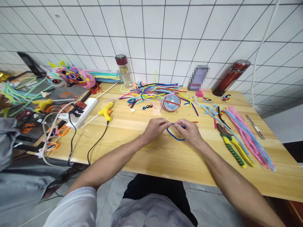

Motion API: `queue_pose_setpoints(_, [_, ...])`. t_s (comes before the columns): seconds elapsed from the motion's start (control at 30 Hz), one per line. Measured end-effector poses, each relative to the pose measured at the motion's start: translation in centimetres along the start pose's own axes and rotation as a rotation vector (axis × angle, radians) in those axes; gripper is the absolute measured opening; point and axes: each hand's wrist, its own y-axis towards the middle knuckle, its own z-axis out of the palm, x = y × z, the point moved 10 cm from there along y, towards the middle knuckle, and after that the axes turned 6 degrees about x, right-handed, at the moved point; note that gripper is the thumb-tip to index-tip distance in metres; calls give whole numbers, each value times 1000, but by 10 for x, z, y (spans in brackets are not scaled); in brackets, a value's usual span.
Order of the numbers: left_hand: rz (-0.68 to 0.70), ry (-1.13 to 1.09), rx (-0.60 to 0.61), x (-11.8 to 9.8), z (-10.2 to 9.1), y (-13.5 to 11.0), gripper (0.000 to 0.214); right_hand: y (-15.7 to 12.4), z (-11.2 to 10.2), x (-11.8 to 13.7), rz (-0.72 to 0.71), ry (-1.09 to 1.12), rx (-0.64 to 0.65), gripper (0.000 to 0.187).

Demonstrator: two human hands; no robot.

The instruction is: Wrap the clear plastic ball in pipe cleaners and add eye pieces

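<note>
Both hands meet over the middle of the wooden table, pinching a blue pipe cleaner (pixel 175 137) that hangs in a bent loop below the fingers. My left hand (pixel 155 128) is closed on one part of it, thumb against index finger. Close beside it, my right hand (pixel 188 131) grips another part, covering some of the loop. Just beyond the hands sits a clear round ball (pixel 171 102) with red pipe cleaner around and across it. A short red piece (pixel 195 122) lies by the right knuckles.
Behind lies a heap of coloured pipe cleaners (pixel 151 91). At left are a yellow glue gun (pixel 105 111), power strip (pixel 83 114) and cords; a co-worker's sleeve (pixel 8 135) shows beyond. At right are pliers (pixel 233 146), pink strands (pixel 248 135), a craft knife (pixel 255 126) and a red flask (pixel 232 77).
</note>
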Motion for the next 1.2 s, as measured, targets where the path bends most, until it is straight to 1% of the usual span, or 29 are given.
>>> queue_pose_setpoints(0.13, [35,28,14,5,6,-7,16,-3,2,-1,-42,-87,11,18])
queue_pose_setpoints(0.3, [103,87,20,-1,11,-11,24,-6,4,16,-206,-136,-13,12])
queue_pose_setpoints(0.37, [100,75,13,-4,11,-12,24,-7,4,20,-240,-147,-31,12])
queue_pose_setpoints(0.5, [48,16,-30,-3,5,-12,15,-7,0,19,-215,-165,-74,12])
queue_pose_setpoints(0.63, [-24,-57,-55,7,1,-12,17,-7,-1,14,-171,-149,-79,9])
queue_pose_setpoints(0.77, [-75,-100,-70,14,-1,-12,20,-6,-4,8,-126,-91,-85,15])
queue_pose_setpoints(0.9, [-28,-63,-70,6,0,-13,17,-7,-7,15,-190,-95,-110,15])
queue_pose_setpoints(1.03, [52,0,-46,-4,6,-13,16,-9,-4,24,-282,-143,-121,12])
queue_pose_setpoints(1.2, [80,92,-25,-6,10,-13,9,-11,-1,28,-342,-197,-123,12])
